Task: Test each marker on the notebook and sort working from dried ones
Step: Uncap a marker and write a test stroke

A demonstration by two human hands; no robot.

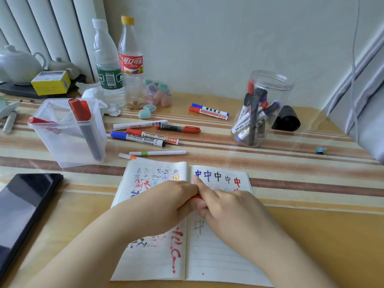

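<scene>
Two hands meet over the open notebook [218, 254]: left hand [164, 206] and right hand [230, 210] both clamped on a red marker [196, 197].

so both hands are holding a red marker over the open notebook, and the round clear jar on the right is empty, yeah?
Not quite: the round clear jar is not empty. The head view shows several markers standing in it. The rest holds: the left hand and right hand meet on a red marker, mostly hidden by fingers, over the open notebook.
</scene>
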